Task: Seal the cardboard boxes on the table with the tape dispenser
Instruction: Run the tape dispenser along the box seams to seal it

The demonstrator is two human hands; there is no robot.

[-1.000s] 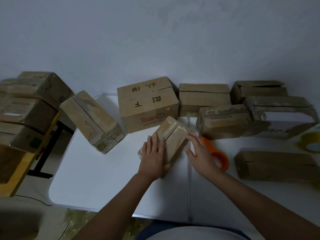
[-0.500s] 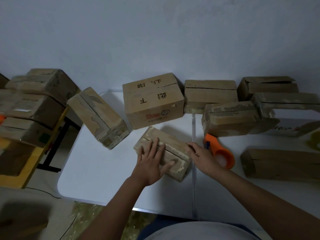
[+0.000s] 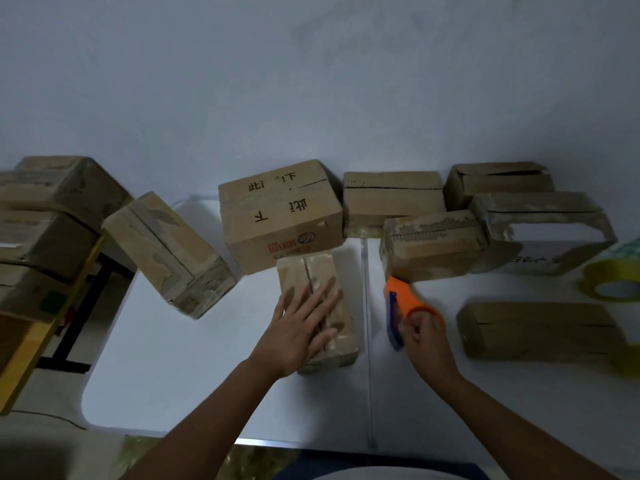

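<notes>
The small cardboard box (image 3: 317, 306) lies lengthwise in front of me on the white worktop (image 3: 194, 368), its top seam running away from me, and its far end sits just beside the large printed box (image 3: 280, 216). My left hand (image 3: 299, 323) lies flat on top of it, fingers straight and spread, pressing the flaps down.

Just to the right of that box, across the seam in the worktop, is the orange tape dispenser (image 3: 407, 306) with its blue blade edge. My right hand (image 3: 420, 337) has its fingers curled round the near, rounded end of it; the pointed end aims away from me towards the worn box (image 3: 433, 244) behind it.

Further right, a long flat box (image 3: 540, 329) lies by itself, and beyond it near the edge of view a roll of yellowish tape (image 3: 611, 280) rests on the worktop. Along the wall stand three more boxes: a plain one (image 3: 393, 199), one with loose flaps (image 3: 498, 181), and a pale-fronted one (image 3: 543, 230). To the left, a tilted box (image 3: 169, 254) sits at an angle on the worktop's corner. Past it, off the worktop, several boxes are stacked (image 3: 45, 216) on a yellow-edged stand (image 3: 45, 344).
</notes>
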